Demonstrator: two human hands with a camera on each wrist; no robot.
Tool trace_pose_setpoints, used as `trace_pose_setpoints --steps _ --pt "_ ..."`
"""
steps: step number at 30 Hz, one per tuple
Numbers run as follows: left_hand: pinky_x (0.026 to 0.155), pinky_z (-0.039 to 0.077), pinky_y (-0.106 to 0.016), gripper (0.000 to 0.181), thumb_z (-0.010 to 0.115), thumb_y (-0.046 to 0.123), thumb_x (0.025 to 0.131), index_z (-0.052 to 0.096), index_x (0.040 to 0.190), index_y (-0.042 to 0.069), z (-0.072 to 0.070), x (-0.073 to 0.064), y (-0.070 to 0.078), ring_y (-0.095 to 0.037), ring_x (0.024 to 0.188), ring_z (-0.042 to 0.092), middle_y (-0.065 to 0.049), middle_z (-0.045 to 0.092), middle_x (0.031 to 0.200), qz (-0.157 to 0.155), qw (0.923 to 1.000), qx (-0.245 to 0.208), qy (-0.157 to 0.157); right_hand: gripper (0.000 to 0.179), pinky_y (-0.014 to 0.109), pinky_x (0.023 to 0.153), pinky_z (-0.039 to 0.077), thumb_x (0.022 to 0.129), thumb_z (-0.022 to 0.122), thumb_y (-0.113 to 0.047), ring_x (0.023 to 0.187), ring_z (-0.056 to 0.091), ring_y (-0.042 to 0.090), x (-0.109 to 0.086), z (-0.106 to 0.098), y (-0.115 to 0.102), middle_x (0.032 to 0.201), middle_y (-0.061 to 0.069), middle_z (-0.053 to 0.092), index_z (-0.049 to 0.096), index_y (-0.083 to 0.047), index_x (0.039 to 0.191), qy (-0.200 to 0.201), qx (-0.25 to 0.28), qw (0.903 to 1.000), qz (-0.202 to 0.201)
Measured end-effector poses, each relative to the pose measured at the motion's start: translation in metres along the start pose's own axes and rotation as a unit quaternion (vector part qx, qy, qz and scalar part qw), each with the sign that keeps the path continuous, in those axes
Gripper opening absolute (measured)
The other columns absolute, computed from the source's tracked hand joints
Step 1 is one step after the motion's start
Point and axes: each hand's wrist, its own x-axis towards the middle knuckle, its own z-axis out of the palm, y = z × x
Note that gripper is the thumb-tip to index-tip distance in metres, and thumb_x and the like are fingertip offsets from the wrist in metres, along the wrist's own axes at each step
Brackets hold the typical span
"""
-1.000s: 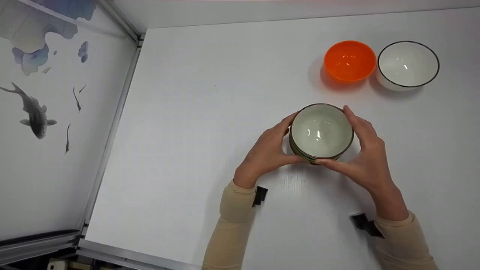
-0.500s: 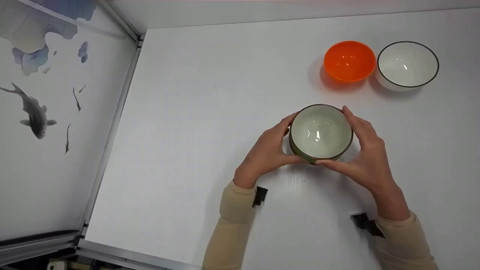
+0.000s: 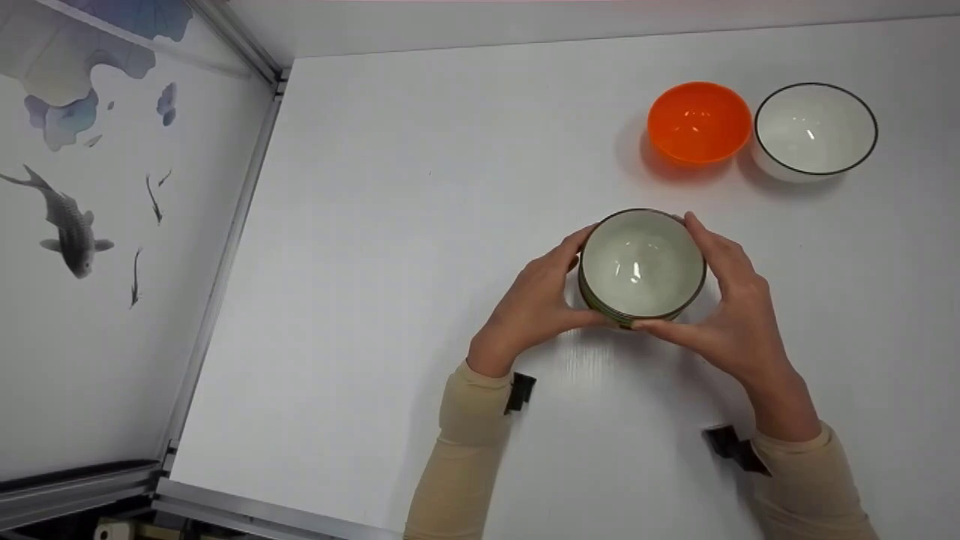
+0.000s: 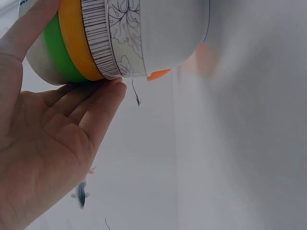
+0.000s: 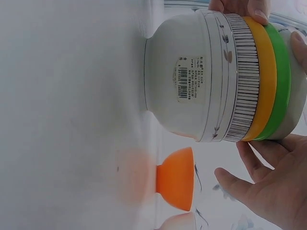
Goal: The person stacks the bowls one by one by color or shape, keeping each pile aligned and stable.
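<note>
In the head view a stack of several bowls stands upright, with a pale grey-green, dark-rimmed bowl (image 3: 643, 262) on top. The right wrist view shows a white bowl (image 5: 175, 76) with a barcode label at the bottom. Above it come a black-striped rim (image 5: 243, 76), a yellow bowl (image 5: 261, 76) and a green bowl (image 5: 280, 81). My left hand (image 3: 536, 300) grips the stack's upper part from the left, thumb at the near side. My right hand (image 3: 739, 307) holds it from the right, with its thumb near the left one. The stack's base seems to rest on the table.
An orange bowl (image 3: 699, 124) stands beyond the stack. Close at its right is a white bowl (image 3: 816, 129) with a dark rim. The white table (image 3: 420, 225) meets a metal-framed side panel (image 3: 112, 337) with a fish picture on the left.
Both hands stay around the stack. The stack and the other bowls hold their places, apart from a barely visible shift.
</note>
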Motion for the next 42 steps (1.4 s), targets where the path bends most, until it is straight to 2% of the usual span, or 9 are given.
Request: trace_pose_setpoints --steps 7,13,16,20,24,28,31,36,42 --pt "0.113 0.042 -0.021 0.103 0.089 0.029 0.074 0.029 0.156 0.011 0.000 -0.001 0.001 -0.014 0.138 0.048 -0.001 0.045 0.155 0.003 1.0000 0.004 0.002 0.120 0.010 0.110 0.033 0.046 0.101 -0.010 0.130 0.050 0.018 0.000 -0.001 -0.002 0.143 0.011 0.058 0.043 -0.013 0.152 -0.007 -0.004 1.0000 0.002" --pt "0.113 0.042 -0.021 0.103 0.089 0.029 0.074 0.029 0.156 0.010 0.002 0.001 0.000 -0.014 0.137 0.048 -0.002 0.046 0.154 0.007 1.0000 0.001 -0.001 0.123 0.021 0.112 0.034 0.053 0.099 -0.012 0.134 0.046 0.026 -0.002 -0.005 -0.004 0.150 0.006 0.051 0.034 -0.020 0.157 -0.044 -0.017 0.9980 0.043" --pt "0.112 0.043 -0.022 0.103 0.089 0.029 0.075 0.028 0.156 0.009 0.003 0.003 -0.002 -0.015 0.137 0.049 -0.003 0.046 0.154 0.009 0.9999 0.002 -0.003 0.123 0.028 0.113 0.035 0.056 0.099 -0.014 0.136 0.044 0.026 -0.002 -0.005 -0.002 0.153 0.005 0.048 0.031 -0.022 0.158 -0.058 -0.010 0.9966 0.059" --pt "0.112 0.043 -0.020 0.103 0.088 0.029 0.075 0.027 0.156 0.009 0.005 0.005 -0.007 -0.015 0.136 0.049 -0.004 0.045 0.154 0.019 0.9998 0.009 -0.001 0.122 0.056 0.112 0.037 0.059 0.098 -0.016 0.137 0.042 0.029 0.001 -0.006 -0.001 0.154 0.007 0.045 0.028 -0.026 0.158 -0.077 0.003 0.9945 0.071" --pt "0.112 0.042 -0.017 0.103 0.087 0.028 0.077 0.026 0.156 0.008 0.006 0.009 -0.008 -0.014 0.138 0.046 -0.004 0.043 0.155 0.017 0.9998 0.009 -0.005 0.118 0.065 0.112 0.035 0.063 0.095 -0.014 0.138 0.040 0.031 0.006 -0.011 0.002 0.155 0.008 0.043 0.026 -0.030 0.158 -0.086 0.014 0.9934 0.074" --pt "0.112 0.040 -0.015 0.103 0.087 0.026 0.077 0.025 0.157 0.009 0.006 0.012 -0.008 -0.012 0.141 0.043 -0.004 0.041 0.157 0.005 0.9999 0.006 -0.012 0.111 0.035 0.121 0.034 0.069 0.091 -0.010 0.139 0.041 0.027 0.010 -0.017 0.004 0.155 0.005 0.044 0.028 -0.030 0.158 -0.078 0.015 0.9943 0.071" --pt "0.112 0.039 -0.015 0.103 0.087 0.025 0.077 0.024 0.157 0.009 0.007 0.013 -0.009 -0.012 0.142 0.042 -0.004 0.041 0.157 0.003 0.9999 -0.002 -0.013 0.103 0.010 0.113 0.029 0.072 0.087 -0.007 0.137 0.042 0.017 0.012 -0.022 0.006 0.154 0.005 0.045 0.031 -0.029 0.157 -0.066 0.017 0.9952 0.070" --pt "0.113 0.038 -0.015 0.104 0.086 0.023 0.078 0.022 0.158 0.009 0.008 0.013 -0.010 -0.012 0.145 0.039 -0.005 0.038 0.159 0.008 0.9997 -0.015 -0.015 0.093 0.006 0.111 0.028 0.077 0.082 -0.004 0.132 0.040 -0.002 0.014 -0.028 0.009 0.150 0.009 0.048 0.036 -0.026 0.155 -0.054 0.022 0.9957 0.072" --pt "0.114 0.038 -0.016 0.104 0.087 0.022 0.078 0.022 0.158 0.010 0.009 0.013 -0.010 -0.011 0.147 0.036 -0.003 0.035 0.161 0.011 0.9996 -0.024 -0.013 0.081 0.007 0.113 0.028 0.083 0.077 -0.006 0.132 0.040 -0.006 0.020 -0.034 0.014 0.149 0.009 0.049 0.040 -0.024 0.153 -0.043 0.016 0.9962 0.074"
